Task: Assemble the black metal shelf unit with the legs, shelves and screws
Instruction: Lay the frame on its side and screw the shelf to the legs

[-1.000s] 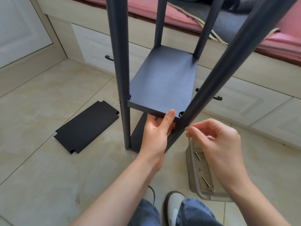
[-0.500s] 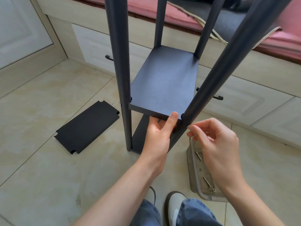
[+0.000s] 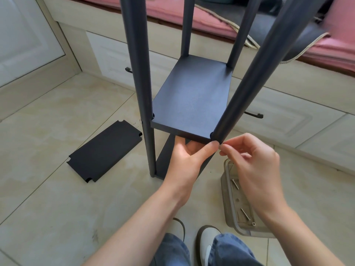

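The person's left hand (image 3: 187, 160) reaches under the near edge of the raised shelf (image 3: 192, 100), its grip clamped on that edge: fingers below, thumb pressed up against the front corner. The right hand (image 3: 251, 166) meets it at the same corner, forefinger and thumb pinched together against the bottom part of the near right leg (image 3: 255, 77); whether a screw sits between those fingertips cannot be told. The shelf sits level among four dark upright legs, its near left corner against the near left leg (image 3: 140, 73), where a small screw head (image 3: 141, 121) shows on the outer side. A lower shelf (image 3: 165, 160) lies at the foot of the frame on the tiled floor (image 3: 57, 208). A spare black shelf panel (image 3: 104, 151) with notched corners lies flat on the floor to the left, well apart from the frame. To the right, partly behind the right wrist, a clear plastic tray (image 3: 228, 214) holds loose screws (image 3: 245, 214). Behind the frame runs a low bench with drawers (image 3: 288, 120) and pink cushions (image 3: 211, 22).
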Motion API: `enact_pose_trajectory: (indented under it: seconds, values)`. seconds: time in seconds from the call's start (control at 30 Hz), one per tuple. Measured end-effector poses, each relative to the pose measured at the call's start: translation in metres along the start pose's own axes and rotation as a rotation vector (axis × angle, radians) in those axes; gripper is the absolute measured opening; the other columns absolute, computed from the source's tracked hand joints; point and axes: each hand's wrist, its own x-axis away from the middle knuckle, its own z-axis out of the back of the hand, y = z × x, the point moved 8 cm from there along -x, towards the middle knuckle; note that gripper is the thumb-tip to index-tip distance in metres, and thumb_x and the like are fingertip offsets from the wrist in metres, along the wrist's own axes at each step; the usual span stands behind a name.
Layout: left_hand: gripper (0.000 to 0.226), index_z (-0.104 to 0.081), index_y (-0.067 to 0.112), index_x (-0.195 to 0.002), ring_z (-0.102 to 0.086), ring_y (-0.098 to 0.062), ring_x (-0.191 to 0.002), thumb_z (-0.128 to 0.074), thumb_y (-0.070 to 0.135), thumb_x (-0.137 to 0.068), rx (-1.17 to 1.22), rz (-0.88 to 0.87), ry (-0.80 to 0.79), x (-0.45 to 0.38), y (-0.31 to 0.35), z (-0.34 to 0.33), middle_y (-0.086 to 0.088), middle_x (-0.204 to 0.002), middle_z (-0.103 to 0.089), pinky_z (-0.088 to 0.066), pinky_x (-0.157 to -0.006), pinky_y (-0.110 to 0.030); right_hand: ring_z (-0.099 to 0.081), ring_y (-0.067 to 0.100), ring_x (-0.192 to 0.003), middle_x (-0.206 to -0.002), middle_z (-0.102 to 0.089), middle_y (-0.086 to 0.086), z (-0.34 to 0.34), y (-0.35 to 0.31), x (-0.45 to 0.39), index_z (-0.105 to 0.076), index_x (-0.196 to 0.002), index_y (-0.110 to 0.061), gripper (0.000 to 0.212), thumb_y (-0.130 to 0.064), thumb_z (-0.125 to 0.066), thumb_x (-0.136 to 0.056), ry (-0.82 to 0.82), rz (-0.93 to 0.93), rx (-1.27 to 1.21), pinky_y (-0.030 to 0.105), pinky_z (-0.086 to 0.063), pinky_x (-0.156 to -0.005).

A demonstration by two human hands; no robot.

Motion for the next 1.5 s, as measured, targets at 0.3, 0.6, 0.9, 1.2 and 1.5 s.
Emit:
enact_pose_trajectory:
  seconds: [0.3,0.6,0.9,1.2,1.5]
  values:
    - [0.056,-0.051,0.020,-0.126,-0.074,-0.009,-0.099,-0.080,0.007,-0.080,-0.122,-0.007,0.059,0.013,0.024,0.021,0.004,-0.105,-0.078,-0.052,-0.072,-0.009,-0.063,0.003,-0.075,-0.084,-0.066,-0.012,-0.010,0.002,-0.009,-0.064,-0.097,-0.021,0.042,-0.044,-0.082,-0.067,-0.067,-0.076,0.072,0.012,-0.048,-0.063]
    - [0.070,-0.040,0.021,-0.136,-0.075,-0.006,-0.092,-0.078,0.000,-0.082,-0.133,-0.067,0.248,0.038,0.040,0.048,0.005,-0.099,-0.079,-0.051,-0.065,-0.007,-0.070,0.018,-0.107,-0.118,-0.071,0.007,-0.065,0.018,-0.011,-0.059,-0.128,-0.010,0.040,-0.026,-0.064,-0.091,-0.476,-0.638,-0.804,0.037,-0.054,-0.094]
    - [0.077,-0.042,0.036,-0.135,-0.052,-0.012,-0.096,-0.088,0.027,-0.074,-0.696,-0.393,0.532,0.059,0.075,0.075,0.011,-0.107,-0.045,-0.045,-0.084,-0.011,-0.068,0.029,-0.101,-0.111,-0.065,0.009,-0.094,-0.004,-0.018,-0.047,-0.121,-0.013,0.028,-0.025,-0.059,-0.098,-0.417,-0.713,-0.727,0.050,-0.053,-0.097]
    - [0.062,-0.047,0.043,-0.132,-0.041,-0.008,-0.141,-0.076,0.012,-0.086,-1.096,-0.492,-0.055,0.023,0.095,0.047,0.011,-0.141,-0.053,-0.032,-0.120,-0.048,-0.071,0.029,-0.099,-0.113,-0.069,0.015,-0.113,-0.001,-0.031,-0.056,-0.118,-0.010,0.035,-0.022,-0.072,-0.089,-0.464,-0.688,-0.654,0.048,-0.058,-0.088]
    - [0.045,-0.056,0.021,-0.123,-0.060,0.001,-0.119,-0.068,0.032,-0.081,-1.088,-0.458,-0.124,0.020,0.095,0.044,0.012,-0.120,-0.067,-0.040,-0.098,-0.006,-0.072,0.030,-0.097,-0.115,-0.070,0.014,-0.117,0.003,-0.038,-0.054,-0.121,-0.009,0.031,-0.019,-0.066,-0.094,-0.561,-0.621,-0.668,0.049,-0.055,-0.094]
